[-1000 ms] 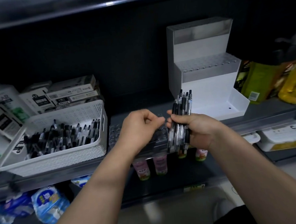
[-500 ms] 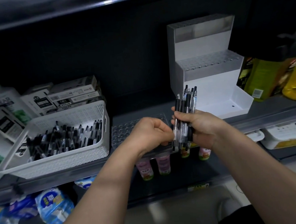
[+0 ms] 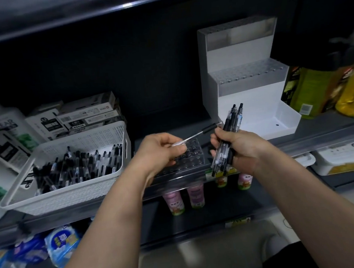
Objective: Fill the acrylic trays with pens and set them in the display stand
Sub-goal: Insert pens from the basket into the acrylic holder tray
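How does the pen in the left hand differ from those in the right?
The left hand pinches a single pen, nearly level; the right hand grips a bundle of pens, nearly upright. The single pen is held at one end, the bundle around the middle. All look clear with black parts.

This looks like a shop, a small general store. Dark metal shelving (image 3: 323, 136) runs across the frame in tiers, stocked with unrelated goods: boxed stationery (image 3: 86, 115) and toiletry bottles (image 3: 2, 129) at centre left, yellow and green bottles (image 3: 351, 92) at the right edge, small drink bottles (image 3: 195, 197) at lower centre, blue wrapped packs (image 3: 62, 246) at lower left. A white display stand (image 3: 251, 99) and a basket (image 3: 57, 199) of loose pens (image 3: 76, 168) sit on the middle shelf.
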